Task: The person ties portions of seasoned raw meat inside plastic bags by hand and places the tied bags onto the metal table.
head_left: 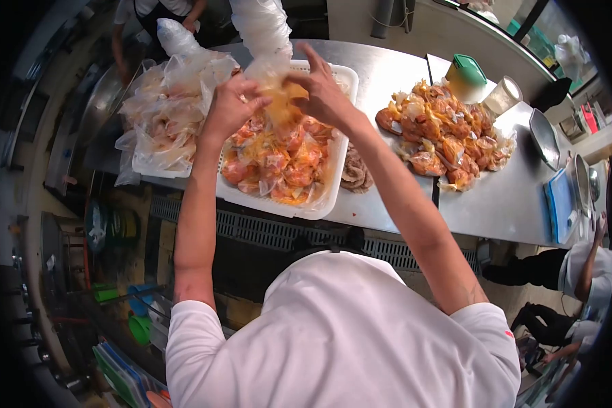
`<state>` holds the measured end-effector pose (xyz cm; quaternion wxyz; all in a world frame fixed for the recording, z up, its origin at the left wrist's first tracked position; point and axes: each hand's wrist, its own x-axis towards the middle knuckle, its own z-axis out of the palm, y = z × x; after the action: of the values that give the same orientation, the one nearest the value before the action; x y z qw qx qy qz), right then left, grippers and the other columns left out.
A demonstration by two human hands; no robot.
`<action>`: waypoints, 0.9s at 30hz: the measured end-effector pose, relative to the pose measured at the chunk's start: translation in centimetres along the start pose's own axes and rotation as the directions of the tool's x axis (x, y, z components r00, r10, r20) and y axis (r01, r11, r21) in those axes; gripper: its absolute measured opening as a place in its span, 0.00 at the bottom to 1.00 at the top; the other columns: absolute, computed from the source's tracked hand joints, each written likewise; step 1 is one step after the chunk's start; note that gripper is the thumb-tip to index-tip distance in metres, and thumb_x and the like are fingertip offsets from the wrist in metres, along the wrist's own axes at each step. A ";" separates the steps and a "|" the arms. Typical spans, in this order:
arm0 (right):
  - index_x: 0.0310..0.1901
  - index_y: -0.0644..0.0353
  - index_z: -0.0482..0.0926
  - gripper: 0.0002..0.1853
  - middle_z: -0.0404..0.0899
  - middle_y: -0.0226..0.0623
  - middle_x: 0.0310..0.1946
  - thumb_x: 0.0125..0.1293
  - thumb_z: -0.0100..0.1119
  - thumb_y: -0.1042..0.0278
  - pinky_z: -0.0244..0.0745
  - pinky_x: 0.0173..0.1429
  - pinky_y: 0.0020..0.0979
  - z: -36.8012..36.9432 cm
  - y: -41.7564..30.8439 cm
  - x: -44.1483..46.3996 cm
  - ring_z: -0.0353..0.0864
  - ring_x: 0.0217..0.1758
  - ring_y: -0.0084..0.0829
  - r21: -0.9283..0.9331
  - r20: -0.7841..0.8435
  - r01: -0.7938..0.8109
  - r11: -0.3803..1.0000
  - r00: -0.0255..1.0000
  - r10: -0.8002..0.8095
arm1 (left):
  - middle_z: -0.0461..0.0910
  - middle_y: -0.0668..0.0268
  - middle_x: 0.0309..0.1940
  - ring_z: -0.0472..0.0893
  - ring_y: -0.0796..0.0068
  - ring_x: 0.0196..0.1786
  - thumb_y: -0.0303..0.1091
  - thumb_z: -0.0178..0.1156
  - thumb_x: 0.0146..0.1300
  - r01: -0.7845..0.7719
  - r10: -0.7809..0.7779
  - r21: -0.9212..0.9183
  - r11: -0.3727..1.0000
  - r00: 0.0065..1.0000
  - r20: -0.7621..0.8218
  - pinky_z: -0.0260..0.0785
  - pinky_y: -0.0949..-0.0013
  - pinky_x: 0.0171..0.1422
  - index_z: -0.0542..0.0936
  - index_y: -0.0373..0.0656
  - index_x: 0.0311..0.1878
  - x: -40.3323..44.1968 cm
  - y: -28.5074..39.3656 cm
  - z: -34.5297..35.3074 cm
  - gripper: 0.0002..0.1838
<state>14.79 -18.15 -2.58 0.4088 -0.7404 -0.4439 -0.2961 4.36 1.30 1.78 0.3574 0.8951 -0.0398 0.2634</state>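
Nudged toward the body, the white tray [334,187], set at the front edge of the desk [506,204], could tip; its heaped bagged meat [272,163] might slide over the rim. The blurred filmy bag [280,102] above that heap might drop: the right hand's [325,95] grip is spread apart; whether the left hand's [232,109] grip pinches film, I cannot tell. Bare desk opens beyond the tray's far right corner; leftward, pale bags [166,126] crowd close.

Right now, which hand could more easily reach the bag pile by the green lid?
Probably the right hand: it's nearer that bag pile. The left hand is farther away, toward the basket's left side.
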 end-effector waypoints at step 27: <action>0.43 0.68 0.81 0.11 0.84 0.48 0.31 0.59 0.55 0.81 0.76 0.45 0.35 4.3 0.3 -8.7 0.85 0.37 0.36 0.598 0.143 -0.575 0.558 0.762 0.632 | 0.82 0.68 0.39 0.79 0.83 0.38 0.17 0.68 0.57 -0.051 -0.115 -0.455 0.889 0.937 -0.330 0.73 0.77 0.42 0.78 0.40 0.36 2.0 2.8 3.3 0.10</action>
<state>11.60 -18.12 -11.80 0.7197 -0.6600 -0.2152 -0.0107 6.78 -2.67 2.50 0.5634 0.7256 -0.0218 0.3944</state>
